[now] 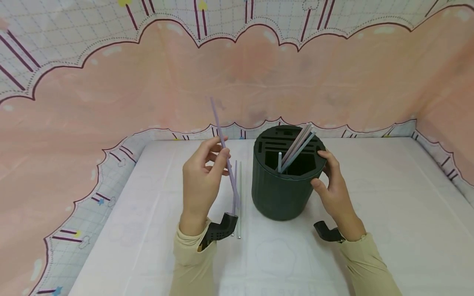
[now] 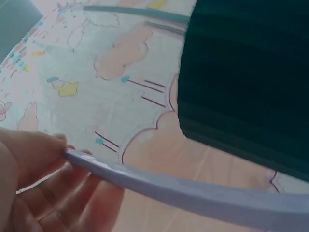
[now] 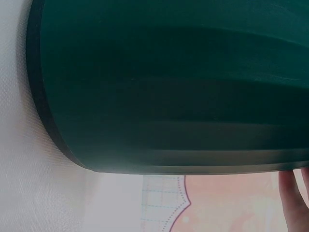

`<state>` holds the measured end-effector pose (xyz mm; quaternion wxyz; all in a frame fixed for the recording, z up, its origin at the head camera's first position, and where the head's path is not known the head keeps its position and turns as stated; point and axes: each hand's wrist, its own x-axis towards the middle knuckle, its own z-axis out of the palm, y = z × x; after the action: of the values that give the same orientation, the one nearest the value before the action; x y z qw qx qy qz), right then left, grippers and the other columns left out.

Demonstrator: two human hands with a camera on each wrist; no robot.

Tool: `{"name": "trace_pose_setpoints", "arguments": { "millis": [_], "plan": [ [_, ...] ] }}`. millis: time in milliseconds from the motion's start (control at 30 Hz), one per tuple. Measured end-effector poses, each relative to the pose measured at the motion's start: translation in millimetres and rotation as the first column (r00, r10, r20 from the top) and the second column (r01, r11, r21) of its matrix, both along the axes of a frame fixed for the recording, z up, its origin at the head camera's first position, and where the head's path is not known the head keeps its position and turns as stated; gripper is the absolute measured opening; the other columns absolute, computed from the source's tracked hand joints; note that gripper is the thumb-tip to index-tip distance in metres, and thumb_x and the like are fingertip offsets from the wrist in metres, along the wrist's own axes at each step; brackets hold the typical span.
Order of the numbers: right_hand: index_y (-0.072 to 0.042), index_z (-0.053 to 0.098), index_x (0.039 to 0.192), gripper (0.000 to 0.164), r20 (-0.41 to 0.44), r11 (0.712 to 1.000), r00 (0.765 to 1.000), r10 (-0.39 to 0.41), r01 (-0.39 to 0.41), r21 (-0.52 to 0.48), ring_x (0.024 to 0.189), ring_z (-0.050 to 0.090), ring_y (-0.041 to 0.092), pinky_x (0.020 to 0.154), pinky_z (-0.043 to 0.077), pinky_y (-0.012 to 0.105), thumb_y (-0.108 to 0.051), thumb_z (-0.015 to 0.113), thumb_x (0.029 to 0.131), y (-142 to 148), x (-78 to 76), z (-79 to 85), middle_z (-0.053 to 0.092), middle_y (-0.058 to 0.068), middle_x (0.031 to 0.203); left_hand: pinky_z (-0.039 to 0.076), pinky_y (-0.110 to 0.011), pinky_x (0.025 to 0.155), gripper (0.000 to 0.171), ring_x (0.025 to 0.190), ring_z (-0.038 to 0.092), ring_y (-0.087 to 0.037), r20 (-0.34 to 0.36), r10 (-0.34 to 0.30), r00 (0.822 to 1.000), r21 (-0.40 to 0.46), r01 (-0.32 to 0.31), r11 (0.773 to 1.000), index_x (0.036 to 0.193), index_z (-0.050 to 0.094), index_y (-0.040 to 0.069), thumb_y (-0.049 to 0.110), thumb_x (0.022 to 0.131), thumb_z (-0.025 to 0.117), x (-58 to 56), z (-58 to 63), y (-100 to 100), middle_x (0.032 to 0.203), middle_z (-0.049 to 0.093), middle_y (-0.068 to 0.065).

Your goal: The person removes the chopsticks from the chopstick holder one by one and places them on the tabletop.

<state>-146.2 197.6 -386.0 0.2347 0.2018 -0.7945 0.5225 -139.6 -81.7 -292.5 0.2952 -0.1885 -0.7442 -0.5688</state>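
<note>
Green holder [image 1: 282, 199], sticks [image 1: 297, 142] leaning in front opening [image 1: 303, 165], purple stick [image 1: 231, 176] held outside

left grip [image 1: 201, 176]: raised, pinching | right grip [image 1: 337, 190]: curved, thumb apart from fingers | forearms [image 1: 194, 267]: extended forward

A white worktop [image 1: 400, 213] spreads out before a peach backdrop [image 1: 177, 90], which also rises at both sides. Along its scalloped maroon outline runs a white checked band [image 1: 85, 31] with paired dark stripes; a blue star [image 1: 101, 202] shows at left.
</note>
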Motion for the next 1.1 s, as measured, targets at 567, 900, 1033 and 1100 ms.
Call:
{"name": "trace_pose_setpoints", "arguments": {
  "millis": [567, 900, 1033, 1100],
  "plan": [
    [-0.012, 0.027, 0.137, 0.068, -0.002, 1.0, 1.0, 0.001, -0.001, 0.0, 0.126, 0.03, 0.024, 0.098, 0.022, 0.057, -0.048, 0.052, 0.084, 0, -0.4, 0.7, 0.027, 0.005, 0.142, 0.043, -0.026, 0.049, 0.025, 0.054, 0.054, -0.006, 0.407, 0.19, 0.894, -0.54, 0.068, 0.839, 0.115, 0.054, 0.017, 0.022, 0.09, 0.052, -16.4, -21.1, -4, 0.082, 0.058, 0.006],
    [-0.012, 0.028, 0.136, 0.068, -0.012, 1.0, 1.0, 0.0, 0.0, -0.002, 0.126, 0.03, 0.022, 0.1, 0.022, 0.053, -0.047, 0.053, 0.084, -4, 1.5, 1.3, 0.027, 0.005, 0.142, 0.041, -0.027, 0.052, 0.027, 0.048, 0.054, -0.006, 0.49, 0.267, 0.83, -0.639, 0.134, 0.757, 0.116, 0.054, 0.011, 0.02, 0.091, 0.051, -35.8, -46.9, -16, 0.085, 0.061, 0.0],
    [-0.012, 0.028, 0.136, 0.067, -0.009, 1.0, 1.0, -0.004, 0.004, -0.002, 0.127, 0.029, 0.021, 0.1, 0.022, 0.053, -0.047, 0.053, 0.085, -4, 3.0, 1.7, 0.027, 0.005, 0.141, 0.042, -0.027, 0.053, 0.028, 0.05, 0.055, -0.008, 0.547, 0.266, 0.793, -0.63, 0.181, 0.756, 0.117, 0.054, 0.01, 0.019, 0.091, 0.05, -42.2, -57.3, -20, 0.083, 0.061, -0.001],
    [-0.012, 0.027, 0.136, 0.067, -0.003, 1.0, 1.0, -0.001, 0.001, -0.002, 0.127, 0.029, 0.021, 0.1, 0.022, 0.053, -0.046, 0.053, 0.085, -5, 3.2, 1.7, 0.027, 0.005, 0.142, 0.042, -0.027, 0.053, 0.029, 0.05, 0.055, -0.009, 0.579, 0.269, 0.77, -0.619, 0.201, 0.759, 0.118, 0.053, 0.009, 0.019, 0.091, 0.051, -44.5, -62.9, -23, 0.083, 0.062, -0.003]
  ]
}}
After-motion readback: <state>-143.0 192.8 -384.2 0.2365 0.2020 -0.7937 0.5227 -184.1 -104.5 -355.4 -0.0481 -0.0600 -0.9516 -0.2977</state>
